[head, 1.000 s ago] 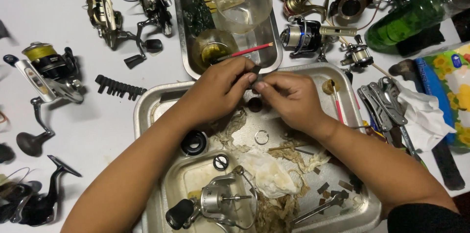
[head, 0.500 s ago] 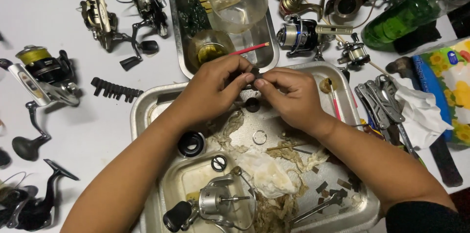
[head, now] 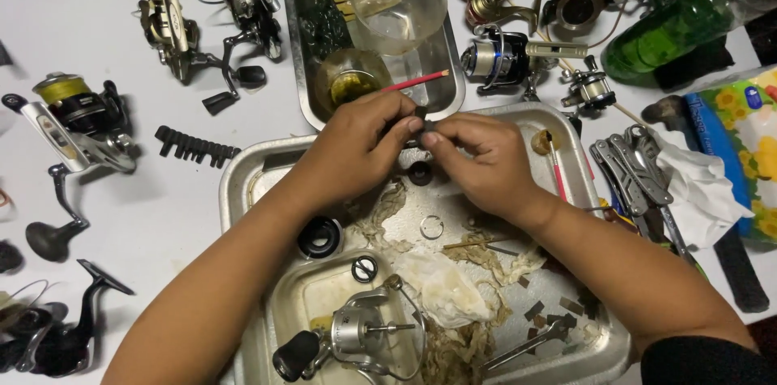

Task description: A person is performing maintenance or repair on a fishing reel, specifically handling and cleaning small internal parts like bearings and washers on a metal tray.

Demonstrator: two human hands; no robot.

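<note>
Both hands meet over the far edge of a large metal tray (head: 235,191). My left hand (head: 352,150) and my right hand (head: 477,158) pinch one small dark reel part (head: 421,119) between their fingertips. Below them in the tray lie a small black ring (head: 419,173), a thin metal ring (head: 431,227), a black round part (head: 321,237) and soiled tissue (head: 441,292). A silver spinning reel body (head: 348,336) rests in a smaller tray (head: 283,304) at the near left.
A second metal tray (head: 293,53) behind holds a clear plastic cup (head: 396,0), a small dish of oil (head: 352,77) and a red pencil (head: 417,81). Several fishing reels ring the white table (head: 162,199). Multi-tool pliers (head: 627,174), white tissue (head: 696,182) and a green bottle (head: 688,21) are on the right.
The hands stayed together on the small part, with only slight finger movement. The view shifted a little.
</note>
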